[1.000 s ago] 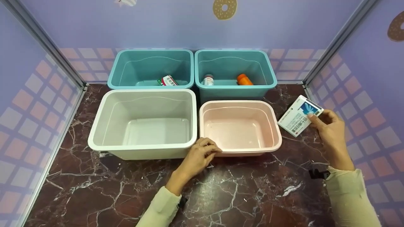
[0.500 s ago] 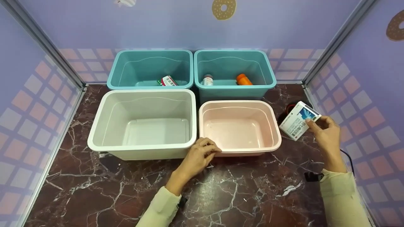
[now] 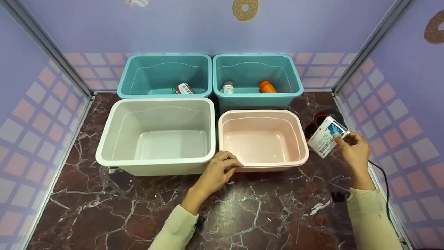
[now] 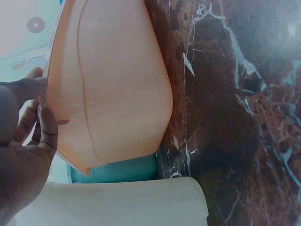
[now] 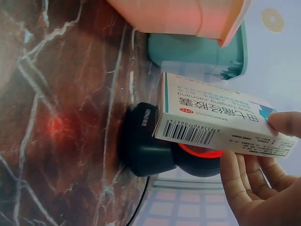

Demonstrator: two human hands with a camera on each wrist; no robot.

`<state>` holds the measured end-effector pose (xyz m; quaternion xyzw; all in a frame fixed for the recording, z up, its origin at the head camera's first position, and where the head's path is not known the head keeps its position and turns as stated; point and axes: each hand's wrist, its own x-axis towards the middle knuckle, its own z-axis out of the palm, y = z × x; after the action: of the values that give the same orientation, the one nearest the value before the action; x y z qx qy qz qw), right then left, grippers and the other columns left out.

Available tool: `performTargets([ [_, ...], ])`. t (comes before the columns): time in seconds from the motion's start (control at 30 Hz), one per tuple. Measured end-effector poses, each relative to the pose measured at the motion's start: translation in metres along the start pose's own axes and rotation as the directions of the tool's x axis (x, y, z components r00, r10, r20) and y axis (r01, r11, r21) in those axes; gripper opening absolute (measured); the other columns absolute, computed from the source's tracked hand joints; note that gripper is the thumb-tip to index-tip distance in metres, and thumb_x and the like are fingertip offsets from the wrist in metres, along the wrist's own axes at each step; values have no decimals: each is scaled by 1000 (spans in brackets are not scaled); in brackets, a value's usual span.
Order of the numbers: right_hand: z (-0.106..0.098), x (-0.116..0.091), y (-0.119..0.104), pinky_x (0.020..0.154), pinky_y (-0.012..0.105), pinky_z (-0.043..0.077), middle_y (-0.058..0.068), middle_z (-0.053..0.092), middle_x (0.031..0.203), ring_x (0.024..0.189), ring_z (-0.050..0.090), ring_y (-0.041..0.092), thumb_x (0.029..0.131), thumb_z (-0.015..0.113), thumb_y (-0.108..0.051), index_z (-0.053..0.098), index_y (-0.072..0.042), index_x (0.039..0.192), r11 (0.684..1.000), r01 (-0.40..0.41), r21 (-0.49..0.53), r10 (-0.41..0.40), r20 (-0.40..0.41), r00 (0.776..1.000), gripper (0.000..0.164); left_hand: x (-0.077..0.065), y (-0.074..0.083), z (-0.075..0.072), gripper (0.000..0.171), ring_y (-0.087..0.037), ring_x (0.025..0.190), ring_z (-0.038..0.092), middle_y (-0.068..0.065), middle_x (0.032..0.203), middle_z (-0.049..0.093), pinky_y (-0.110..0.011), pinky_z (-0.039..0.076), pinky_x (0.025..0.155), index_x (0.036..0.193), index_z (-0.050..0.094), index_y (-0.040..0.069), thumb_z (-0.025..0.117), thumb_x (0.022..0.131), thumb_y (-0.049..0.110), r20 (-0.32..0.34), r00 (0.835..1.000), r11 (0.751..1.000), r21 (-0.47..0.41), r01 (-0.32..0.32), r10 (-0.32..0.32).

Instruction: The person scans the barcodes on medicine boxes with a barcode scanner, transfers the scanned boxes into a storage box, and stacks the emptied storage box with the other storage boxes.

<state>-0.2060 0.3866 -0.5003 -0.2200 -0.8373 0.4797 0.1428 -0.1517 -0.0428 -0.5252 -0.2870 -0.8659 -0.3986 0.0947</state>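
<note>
My right hand (image 3: 355,152) pinches a white-and-blue medicine box (image 3: 326,138) by one end, thumb on top. A printed barcode shows on the box's long narrow side in the right wrist view. Behind and below the box stands a black barcode scanner (image 5: 148,153) with a glowing red ring, partly hidden by the box. My left hand (image 3: 219,170) grips the front rim of the pink bin (image 3: 263,147) near its left corner. In the left wrist view, the thumb and fingers (image 4: 48,125) lie on either side of that rim.
A white bin (image 3: 156,162) stands left of the pink one. Two teal bins (image 3: 166,96) stand behind; the left holds a small medicine box (image 3: 185,88), the right a white bottle (image 3: 228,88) and an orange bottle (image 3: 267,87). The scanner's cable (image 3: 385,177) runs along the right wall.
My right hand has brought the medicine box slightly left and toward me, and more of the scanner with its red light shows behind it. The left hand stays on the pink bin's rim.
</note>
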Motion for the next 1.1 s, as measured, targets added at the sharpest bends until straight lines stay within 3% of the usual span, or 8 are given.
performTargets([
  [0.3,1,1,10,55,15,55,-17,57,78,57,62,-4,87,76,-28,56,-15,97,998,-56,-2,56,7,998,26,-1,-1,0,20,-20,104,57,2,101,66,-32,51,93,99,78,16,73,85,2,-17,1000,1000,-3,-22,22],
  [0.83,5,-1,17,53,16,55,-14,55,77,52,60,-4,86,77,-27,56,-15,94,998,-59,0,59,-50,997,25,0,0,0,19,-19,103,58,2,100,67,-32,51,93,98,78,16,73,86,2,-24,999,1000,-11,-28,28],
  [1.1,7,-2,18,55,16,56,-14,57,74,54,63,-1,86,76,-23,55,-16,93,992,-94,88,97,-32,995,24,-1,-1,0,17,-20,103,58,1,101,66,-33,51,93,98,78,16,72,87,4,-23,999,1000,-4,-29,29],
])
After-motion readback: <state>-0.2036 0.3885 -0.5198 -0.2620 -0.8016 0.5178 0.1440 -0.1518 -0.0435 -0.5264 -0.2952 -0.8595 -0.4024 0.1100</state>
